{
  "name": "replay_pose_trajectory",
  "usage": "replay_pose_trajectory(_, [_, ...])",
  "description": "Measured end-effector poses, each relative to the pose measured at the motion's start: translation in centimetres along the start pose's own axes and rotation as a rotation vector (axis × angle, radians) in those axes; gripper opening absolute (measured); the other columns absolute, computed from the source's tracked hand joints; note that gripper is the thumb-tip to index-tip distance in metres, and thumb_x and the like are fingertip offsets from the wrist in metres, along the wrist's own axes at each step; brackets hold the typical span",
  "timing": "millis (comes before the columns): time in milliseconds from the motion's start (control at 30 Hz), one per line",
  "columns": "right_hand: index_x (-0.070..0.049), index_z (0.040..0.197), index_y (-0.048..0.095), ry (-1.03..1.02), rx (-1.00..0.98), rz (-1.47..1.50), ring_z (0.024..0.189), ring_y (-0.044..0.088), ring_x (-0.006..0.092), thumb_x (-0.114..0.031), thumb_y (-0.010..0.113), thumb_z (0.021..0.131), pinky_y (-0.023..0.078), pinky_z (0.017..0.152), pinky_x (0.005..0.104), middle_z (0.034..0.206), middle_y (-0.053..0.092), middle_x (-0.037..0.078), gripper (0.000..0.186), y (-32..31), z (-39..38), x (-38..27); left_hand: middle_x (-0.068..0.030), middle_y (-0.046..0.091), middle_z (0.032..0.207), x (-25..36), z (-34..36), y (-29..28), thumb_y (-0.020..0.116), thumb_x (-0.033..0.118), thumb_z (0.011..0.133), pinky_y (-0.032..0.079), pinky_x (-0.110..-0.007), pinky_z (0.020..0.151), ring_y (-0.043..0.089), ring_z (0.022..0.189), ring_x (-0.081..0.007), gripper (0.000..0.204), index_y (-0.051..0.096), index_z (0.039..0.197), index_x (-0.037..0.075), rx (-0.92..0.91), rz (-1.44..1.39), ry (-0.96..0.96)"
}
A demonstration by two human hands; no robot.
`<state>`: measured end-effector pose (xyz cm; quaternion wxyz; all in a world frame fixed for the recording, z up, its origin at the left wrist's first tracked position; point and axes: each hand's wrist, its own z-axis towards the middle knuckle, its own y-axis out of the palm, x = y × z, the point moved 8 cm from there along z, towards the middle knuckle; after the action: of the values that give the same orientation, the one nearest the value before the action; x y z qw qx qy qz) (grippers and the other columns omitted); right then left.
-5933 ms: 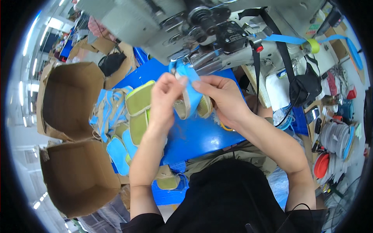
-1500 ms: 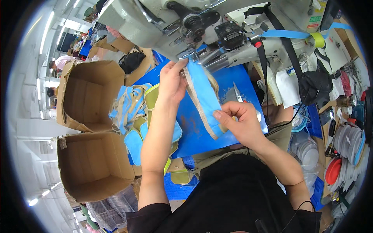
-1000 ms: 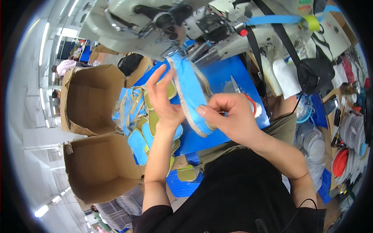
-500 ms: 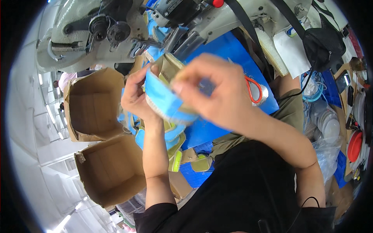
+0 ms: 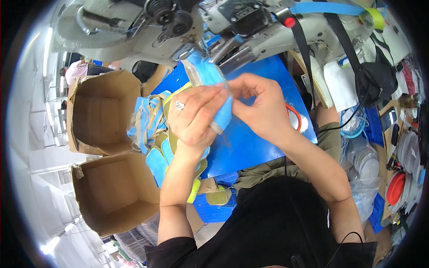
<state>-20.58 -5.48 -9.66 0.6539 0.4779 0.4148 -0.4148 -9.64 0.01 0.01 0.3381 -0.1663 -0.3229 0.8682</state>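
Observation:
A light-blue and beige sewn fabric piece (image 5: pixel 206 73) is held below the sewing machine (image 5: pixel 196 40), bent lengthwise. My left hand (image 5: pixel 194 114), with a ring on one finger, is closed round its middle, covering part of it. At the fabric's right edge my right hand (image 5: pixel 263 107) has thumb and forefinger pinched together against it. Whether a thread is also between those fingertips is too small to tell. Beside my left wrist lies a pile of blue and beige fabric strips (image 5: pixel 149 118), with olive and blue pieces (image 5: pixel 157 165) nearer me.
Two open cardboard boxes (image 5: pixel 105 111) stand at the left. The blue work surface (image 5: pixel 250 147) lies under my hands, with red-handled scissors (image 5: pixel 293 117) on its right. A black pouch (image 5: pixel 377 82) hangs at the far right. Far left, another person (image 5: pixel 77 71) is in the background.
My left hand has shifted over the fabric piece and covers its middle. My right hand has come to the fabric's edge. The view has shifted; a blue strip now shows on the machine.

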Motion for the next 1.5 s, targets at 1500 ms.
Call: replay_pose_trajectory(1500, [-0.002,0.094,0.072,-0.182,0.265,-0.158,0.077,0.074,0.0183,-0.002,0.079,0.077,0.058,0.070,0.0288,0.086,0.074,0.009,0.019,0.7,1.1,1.0,-0.0014,0.075,0.097,-3.1,1.0,1.0,0.080,0.017,0.073,0.043,-0.033,0.080,0.071,0.086,-0.0180,0.020,0.075,0.092,0.012,-0.076,-0.016,0.096])
